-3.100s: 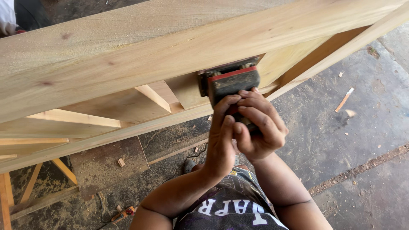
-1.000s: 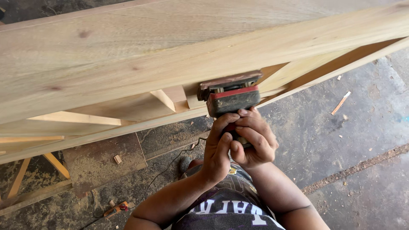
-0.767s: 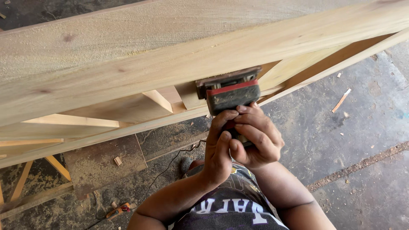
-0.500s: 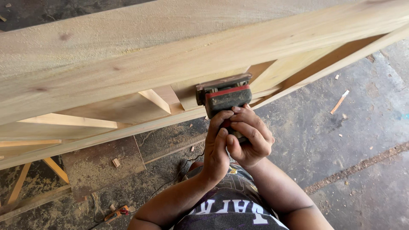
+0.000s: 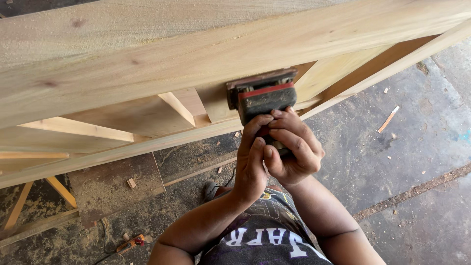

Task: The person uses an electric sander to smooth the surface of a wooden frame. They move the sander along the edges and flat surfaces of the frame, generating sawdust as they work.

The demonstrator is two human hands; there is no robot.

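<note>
Head view: I see both hands clamped on dark power sander [image 5: 265, 100] with red stripe, pad pressed flat against face of pale wooden frame rail [image 5: 206, 59]. Left hand [image 5: 251, 164] wraps grip from near side, fingers closed; right hand [image 5: 293, 149] curled over rear of body, fingers closed on it. Sander sits directly ahead of fingertips, away from body. Rail's long axis runs left-right, rising slightly to right. Hands about equally near. Sawdust-strewn concrete floor [image 5: 422, 147] below.
</note>
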